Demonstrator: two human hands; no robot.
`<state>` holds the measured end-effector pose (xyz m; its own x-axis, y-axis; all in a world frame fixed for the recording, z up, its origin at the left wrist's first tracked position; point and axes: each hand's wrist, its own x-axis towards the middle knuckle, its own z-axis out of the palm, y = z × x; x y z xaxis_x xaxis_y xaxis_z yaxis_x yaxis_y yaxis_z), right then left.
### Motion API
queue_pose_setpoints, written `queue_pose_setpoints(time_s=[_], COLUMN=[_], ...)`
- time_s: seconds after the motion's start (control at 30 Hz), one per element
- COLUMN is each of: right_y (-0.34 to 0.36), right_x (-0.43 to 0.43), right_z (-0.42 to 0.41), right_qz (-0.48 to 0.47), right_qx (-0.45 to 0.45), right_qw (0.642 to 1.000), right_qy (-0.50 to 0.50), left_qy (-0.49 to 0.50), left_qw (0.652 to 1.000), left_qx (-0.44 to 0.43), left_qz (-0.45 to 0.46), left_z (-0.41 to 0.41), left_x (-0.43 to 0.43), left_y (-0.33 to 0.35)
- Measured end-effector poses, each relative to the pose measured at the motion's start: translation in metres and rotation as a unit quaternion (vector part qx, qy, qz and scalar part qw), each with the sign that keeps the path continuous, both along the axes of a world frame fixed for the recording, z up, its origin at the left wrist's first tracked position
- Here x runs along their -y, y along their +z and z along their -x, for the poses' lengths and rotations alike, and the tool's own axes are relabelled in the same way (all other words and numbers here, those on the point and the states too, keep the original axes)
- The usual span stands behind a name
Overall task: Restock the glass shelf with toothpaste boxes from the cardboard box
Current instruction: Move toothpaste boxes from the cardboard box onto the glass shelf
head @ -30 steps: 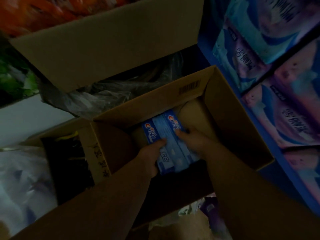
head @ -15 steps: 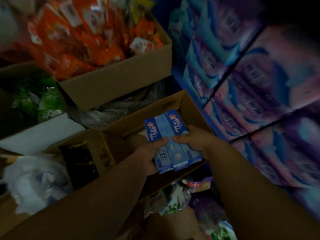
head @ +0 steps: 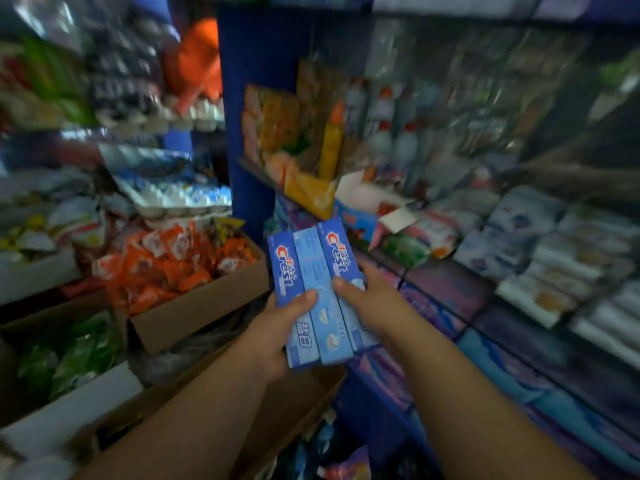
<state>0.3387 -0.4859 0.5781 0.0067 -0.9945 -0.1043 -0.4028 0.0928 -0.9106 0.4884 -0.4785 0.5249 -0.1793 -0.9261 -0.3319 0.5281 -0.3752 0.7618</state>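
Observation:
Three blue toothpaste boxes [head: 313, 271] lie side by side in a flat bundle, held up in mid-air at the middle of the view. My left hand [head: 277, 327] grips the bundle's left edge with the thumb on top. My right hand [head: 367, 303] grips its right edge the same way. Below my forearms shows the brown wall of the cardboard box [head: 294, 407]. The glass shelf [head: 446, 271] runs along the right, stacked with packaged goods, and is blurred.
An open carton of orange snack packets [head: 180, 265] stands left of the bundle. A blue shelf post [head: 249, 98] rises behind it. Bottles [head: 391, 143] and packets fill the upper right shelf. Purple-blue packs [head: 519, 386] line the lower right. Green packets [head: 69, 355] sit low left.
Both hands have lifted the toothpaste bundle up out of the cardboard box. The view has swung upward from the box to the shelves on the right.

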Motion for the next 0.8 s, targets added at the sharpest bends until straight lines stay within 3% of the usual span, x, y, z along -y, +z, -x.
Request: queue_pose_setpoints(time_s=[0.2, 0.33, 0.57, 0.8], right_y=[0.115, 0.182, 0.264, 0.334], right_x=[-0.099, -0.168, -0.235, -0.241], right_z=[0.078, 0.132, 0.195, 0.243], right_qz=[0.156, 0.229, 0.263, 0.250], right_qx=[-0.082, -0.081, -0.150, -0.329], right_qw=[0.983, 0.965, 0.938, 0.868], right_qy=[-0.047, -0.097, -0.171, -0.275], left_qy=[-0.034, -0.094, -0.146, -0.140], left_qw=[0.989, 0.969, 0.943, 0.932], left_qx=[-0.040, -0.087, -0.155, -0.178], left_qz=[0.141, 0.209, 0.258, 0.282], left_z=[0.086, 0.144, 0.223, 0.264], left_x=[-0.081, -0.123, -0.164, -0.148], left_y=[0.113, 0.174, 0.248, 0.295])
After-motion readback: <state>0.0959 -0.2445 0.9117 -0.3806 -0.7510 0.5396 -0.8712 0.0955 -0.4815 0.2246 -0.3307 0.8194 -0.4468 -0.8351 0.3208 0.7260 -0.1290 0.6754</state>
